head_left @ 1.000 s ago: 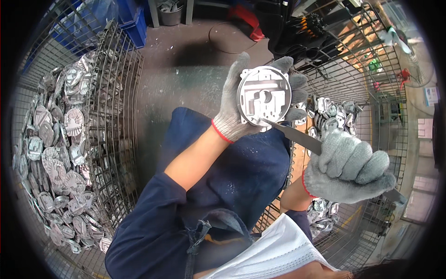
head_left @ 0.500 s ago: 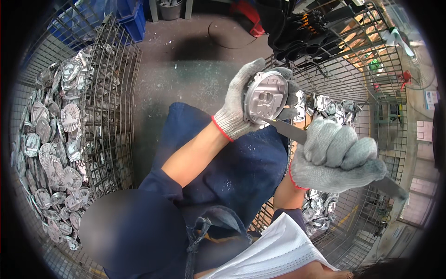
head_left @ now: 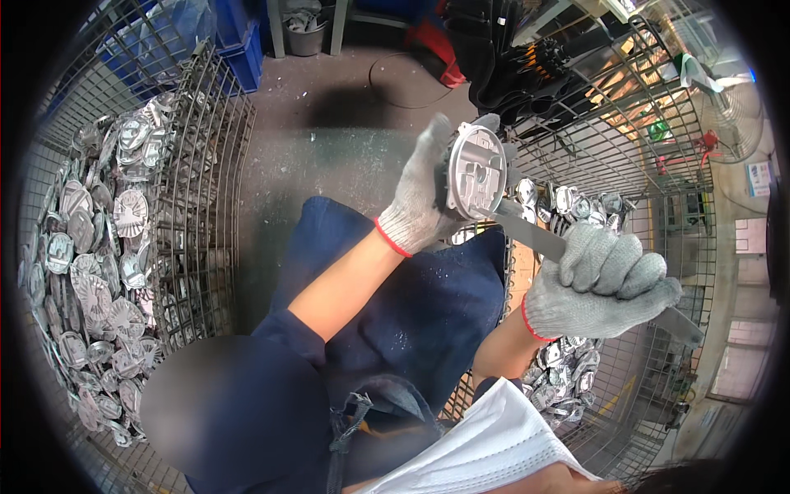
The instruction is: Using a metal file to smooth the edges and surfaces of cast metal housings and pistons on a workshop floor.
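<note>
My gloved left hand [head_left: 415,198] is closed around a round silver metal casting [head_left: 479,173], its thumb along the rim and its fingers partly hidden behind. The casting is tilted, its ribbed, recessed inner side facing right. A flat metal file [head_left: 531,235] runs through the closed fist of my gloved right hand [head_left: 605,284]. Its narrow end lies at the casting's lower rim; whether it touches there, I cannot tell for sure. The other end sticks out past the fist at the lower right. Both grey knit gloves have red cuffs.
A wire cage [head_left: 202,189] at left is heaped with silver castings [head_left: 130,212]. More castings [head_left: 568,375] lie in a wire cage [head_left: 683,214] at right. Blue bins [head_left: 240,58] and a grey bucket [head_left: 304,37] stand at the back. A dark blue apron [head_left: 387,305] covers my lap.
My left hand has turned the casting, so its face now points more to the right and looks narrower. My right hand has shifted slightly right with the file.
</note>
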### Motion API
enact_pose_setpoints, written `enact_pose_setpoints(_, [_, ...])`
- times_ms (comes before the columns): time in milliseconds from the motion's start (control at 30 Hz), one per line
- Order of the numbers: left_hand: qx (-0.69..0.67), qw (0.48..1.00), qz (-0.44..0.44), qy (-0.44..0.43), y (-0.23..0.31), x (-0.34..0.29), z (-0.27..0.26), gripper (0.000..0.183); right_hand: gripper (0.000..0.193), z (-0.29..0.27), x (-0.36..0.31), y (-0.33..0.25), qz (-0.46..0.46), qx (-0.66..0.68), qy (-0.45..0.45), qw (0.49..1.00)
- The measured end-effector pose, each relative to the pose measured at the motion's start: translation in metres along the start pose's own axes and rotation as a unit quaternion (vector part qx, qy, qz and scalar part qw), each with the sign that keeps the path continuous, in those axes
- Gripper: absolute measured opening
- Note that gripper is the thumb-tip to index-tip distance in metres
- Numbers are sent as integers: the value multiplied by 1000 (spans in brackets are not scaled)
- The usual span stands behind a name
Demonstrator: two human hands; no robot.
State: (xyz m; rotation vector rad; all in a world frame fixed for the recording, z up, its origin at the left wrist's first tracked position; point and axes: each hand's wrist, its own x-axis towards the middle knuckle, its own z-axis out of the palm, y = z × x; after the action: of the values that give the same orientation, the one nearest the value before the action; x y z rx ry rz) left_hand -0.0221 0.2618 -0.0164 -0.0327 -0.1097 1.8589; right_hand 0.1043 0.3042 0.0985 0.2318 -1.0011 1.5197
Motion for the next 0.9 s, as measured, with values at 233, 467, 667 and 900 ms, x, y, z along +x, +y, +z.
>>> enact_pose_setpoints(233, [107,993,26,-50,5,-4,0,67,54,8,-15,-17,-31,-108,-116,987])
enact_pose_setpoints(467, [-11,993,-17,-116,8,-3,5,68,57,-9,-18,-23,-18,-99,-99,990])
enact_pose_setpoints(667, [-8,993,-14,-113,7,-3,6,66,60,-5,-23,-14,8,-61,-70,996])
enact_pose_setpoints(900, [-17,996,-27,-82,10,-11,9,67,60,-16,-20,-17,6,-46,-161,986])
